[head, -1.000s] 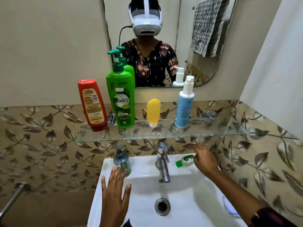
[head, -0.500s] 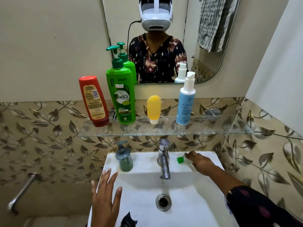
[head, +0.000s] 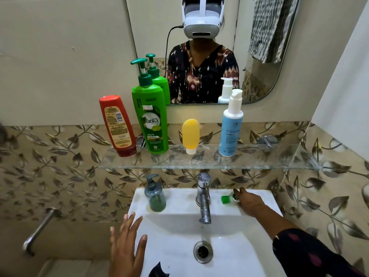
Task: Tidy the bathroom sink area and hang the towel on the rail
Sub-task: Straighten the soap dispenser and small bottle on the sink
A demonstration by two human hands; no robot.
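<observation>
A small white tube with a green cap (head: 225,199) lies on the back ledge of the white sink (head: 179,196), right of the tap (head: 203,198). My right hand (head: 250,202) covers the tube's body, thumb and fingers around it; only the cap end shows. My left hand (head: 127,244) hovers flat with fingers spread over the sink's front left rim, holding nothing. A checked grey towel (head: 267,31) appears in the mirror's reflection at the top right, hanging from above the frame.
A glass shelf (head: 259,158) above the sink carries a red bottle (head: 117,126), a green shampoo pump bottle (head: 150,120), a yellow tube (head: 190,134) and a blue pump bottle (head: 230,126). A grey soap dispenser (head: 155,194) stands left of the tap. A metal pipe (head: 38,230) juts out at lower left.
My right hand has settled lower over the tube, hiding its body. My left hand stays spread at the left rim. My head moved back and the view shifted slightly.
</observation>
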